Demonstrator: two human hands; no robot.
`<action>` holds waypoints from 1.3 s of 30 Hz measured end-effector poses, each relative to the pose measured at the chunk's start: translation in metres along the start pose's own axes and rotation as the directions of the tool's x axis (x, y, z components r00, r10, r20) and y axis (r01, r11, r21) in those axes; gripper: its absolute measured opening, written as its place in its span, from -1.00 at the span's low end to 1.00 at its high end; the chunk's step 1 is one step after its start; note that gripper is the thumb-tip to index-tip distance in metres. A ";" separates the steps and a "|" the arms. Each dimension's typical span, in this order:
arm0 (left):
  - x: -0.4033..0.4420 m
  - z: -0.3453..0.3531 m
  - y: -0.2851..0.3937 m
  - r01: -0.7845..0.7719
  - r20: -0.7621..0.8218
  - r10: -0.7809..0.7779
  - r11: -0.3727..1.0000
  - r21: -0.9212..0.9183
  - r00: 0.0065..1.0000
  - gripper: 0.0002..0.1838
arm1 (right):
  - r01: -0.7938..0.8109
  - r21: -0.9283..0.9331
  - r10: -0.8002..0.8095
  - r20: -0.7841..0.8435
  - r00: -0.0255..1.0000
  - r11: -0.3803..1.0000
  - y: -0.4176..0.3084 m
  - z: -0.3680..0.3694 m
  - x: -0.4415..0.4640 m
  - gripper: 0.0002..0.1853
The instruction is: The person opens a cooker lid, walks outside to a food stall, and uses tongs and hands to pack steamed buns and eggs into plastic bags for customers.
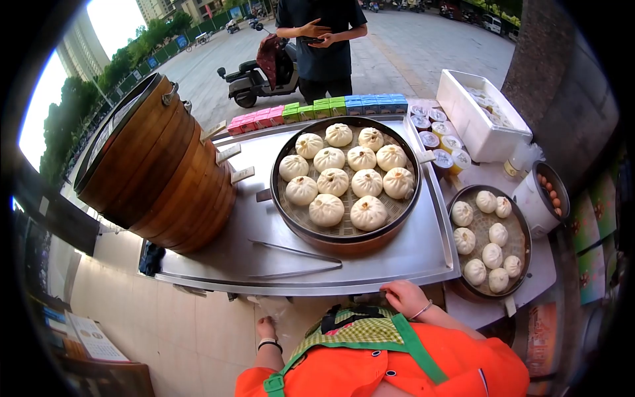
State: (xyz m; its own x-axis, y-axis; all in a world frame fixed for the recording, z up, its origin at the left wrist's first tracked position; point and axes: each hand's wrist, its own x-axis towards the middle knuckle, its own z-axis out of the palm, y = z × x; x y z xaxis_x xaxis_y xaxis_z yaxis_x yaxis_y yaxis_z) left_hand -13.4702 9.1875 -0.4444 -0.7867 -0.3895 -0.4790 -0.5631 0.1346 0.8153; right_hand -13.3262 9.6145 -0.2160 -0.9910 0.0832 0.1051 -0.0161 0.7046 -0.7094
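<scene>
Fingers (388,288) half-curled, right hand (405,298) at table edge (350,286)

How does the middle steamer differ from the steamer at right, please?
The middle steamer holds thirteen buns; the right steamer holds nine.
The middle steamer stands on the metal counter; the right steamer stands beside that counter.
Both are round and uncovered.

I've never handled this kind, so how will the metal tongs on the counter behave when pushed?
The tongs look thin and metallic, so probably stiff. They may slide easily on the smooth counter. Their arms lie spread, so they might swivel.
</scene>
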 end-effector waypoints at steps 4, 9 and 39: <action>-0.004 0.000 0.005 0.010 -0.004 -0.010 1.000 -0.018 1.000 -0.83 | 0.000 0.006 0.000 0.004 1.000 1.000 0.000 0.001 -0.001 -0.82; -0.014 0.001 0.011 0.018 0.024 -0.017 0.999 -0.035 1.000 -0.85 | -0.017 -0.006 0.017 0.021 1.000 1.000 -0.001 0.001 -0.001 -0.82; -0.019 0.003 0.021 0.151 0.193 -0.103 0.956 -0.253 0.976 -0.84 | 0.606 0.252 0.125 -0.961 0.245 0.754 -0.040 -0.223 0.032 -0.51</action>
State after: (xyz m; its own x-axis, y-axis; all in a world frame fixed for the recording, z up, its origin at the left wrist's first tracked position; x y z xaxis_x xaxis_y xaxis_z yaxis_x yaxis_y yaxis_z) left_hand -13.4674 9.2006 -0.4193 -0.7583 -0.2185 -0.6142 -0.5929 -0.1605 0.7891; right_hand -13.3278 9.7460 -0.0293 -0.1167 0.7861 0.6070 -0.6464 0.4039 -0.6473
